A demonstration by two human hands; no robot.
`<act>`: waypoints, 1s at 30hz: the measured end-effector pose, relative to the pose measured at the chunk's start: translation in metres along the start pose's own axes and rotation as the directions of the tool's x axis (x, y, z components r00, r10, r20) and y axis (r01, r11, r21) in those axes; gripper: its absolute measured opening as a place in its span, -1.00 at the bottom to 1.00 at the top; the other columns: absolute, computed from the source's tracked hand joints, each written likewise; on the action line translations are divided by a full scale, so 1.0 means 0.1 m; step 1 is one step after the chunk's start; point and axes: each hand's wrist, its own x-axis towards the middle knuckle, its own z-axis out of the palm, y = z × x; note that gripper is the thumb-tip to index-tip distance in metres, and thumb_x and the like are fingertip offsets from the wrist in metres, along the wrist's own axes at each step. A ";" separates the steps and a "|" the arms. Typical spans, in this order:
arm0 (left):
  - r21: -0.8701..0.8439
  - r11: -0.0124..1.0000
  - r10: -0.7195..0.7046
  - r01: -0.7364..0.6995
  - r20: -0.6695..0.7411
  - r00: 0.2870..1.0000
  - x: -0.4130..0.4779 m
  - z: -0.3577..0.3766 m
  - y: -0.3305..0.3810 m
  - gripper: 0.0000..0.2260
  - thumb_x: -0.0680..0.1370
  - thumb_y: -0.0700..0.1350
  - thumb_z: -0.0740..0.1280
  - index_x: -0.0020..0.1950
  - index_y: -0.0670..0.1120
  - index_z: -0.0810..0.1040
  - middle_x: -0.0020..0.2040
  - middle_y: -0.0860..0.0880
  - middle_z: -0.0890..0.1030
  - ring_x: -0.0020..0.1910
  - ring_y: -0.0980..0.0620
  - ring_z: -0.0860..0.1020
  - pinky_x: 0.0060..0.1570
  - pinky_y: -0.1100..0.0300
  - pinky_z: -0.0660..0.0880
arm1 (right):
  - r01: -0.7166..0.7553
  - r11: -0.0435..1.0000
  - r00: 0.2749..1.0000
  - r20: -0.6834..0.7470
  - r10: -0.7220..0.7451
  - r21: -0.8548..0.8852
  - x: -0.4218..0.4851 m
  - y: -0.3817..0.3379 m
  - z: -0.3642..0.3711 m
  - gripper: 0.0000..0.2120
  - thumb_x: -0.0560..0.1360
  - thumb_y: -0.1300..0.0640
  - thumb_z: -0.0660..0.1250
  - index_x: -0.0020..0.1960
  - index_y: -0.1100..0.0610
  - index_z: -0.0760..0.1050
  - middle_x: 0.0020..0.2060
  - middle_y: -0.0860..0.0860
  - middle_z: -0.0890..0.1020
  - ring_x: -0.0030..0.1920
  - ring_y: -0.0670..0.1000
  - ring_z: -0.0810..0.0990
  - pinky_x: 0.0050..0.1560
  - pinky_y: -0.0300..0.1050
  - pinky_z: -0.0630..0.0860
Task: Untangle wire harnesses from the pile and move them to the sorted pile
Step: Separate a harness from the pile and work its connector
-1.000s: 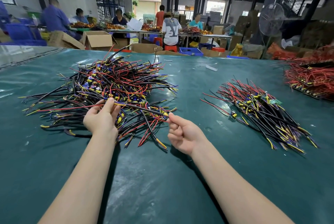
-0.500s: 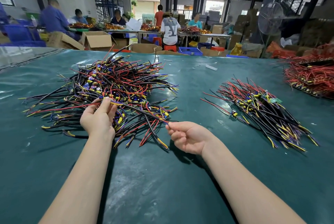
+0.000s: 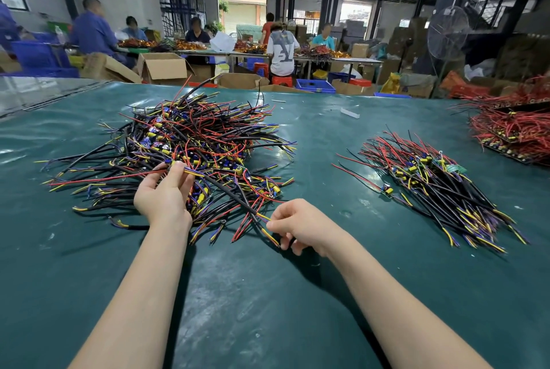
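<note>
A tangled pile of wire harnesses (image 3: pixel 190 145), black, red, yellow and purple, lies on the green table left of centre. My left hand (image 3: pixel 163 193) rests on the pile's near edge and pinches a bundle of yellow and purple wires at the fingertips. One black harness (image 3: pixel 235 193) runs from there down to my right hand (image 3: pixel 300 224), which pinches its yellow-tipped end at the pile's near right corner. The sorted pile (image 3: pixel 431 181), with wires lying roughly parallel, sits to the right.
A heap of red wire harnesses (image 3: pixel 512 127) lies at the far right edge of the green table (image 3: pixel 268 294). A small white strip (image 3: pixel 349 112) lies far centre. Beyond the table stand cardboard boxes (image 3: pixel 163 66), blue crates, a fan (image 3: pixel 448 32) and several seated workers.
My right hand has dropped toward me and curled tighter on the harness end. My left hand has stayed on the pile, its fingers closing on the wire bundle.
</note>
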 end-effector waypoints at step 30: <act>0.332 0.829 -0.559 0.451 0.522 0.644 -0.22 0.17 0.15 -0.70 0.55 -0.15 0.25 -0.34 -0.16 0.64 -0.44 0.02 0.55 -0.56 0.24 0.47 -0.56 0.53 0.37 | -0.019 0.737 0.902 0.330 -0.280 0.676 -0.01 0.22 -0.43 -0.24 0.16 -0.47 0.24 0.03 0.12 0.62 -0.37 -0.06 0.56 -0.51 -0.14 0.40 -0.55 -0.38 0.27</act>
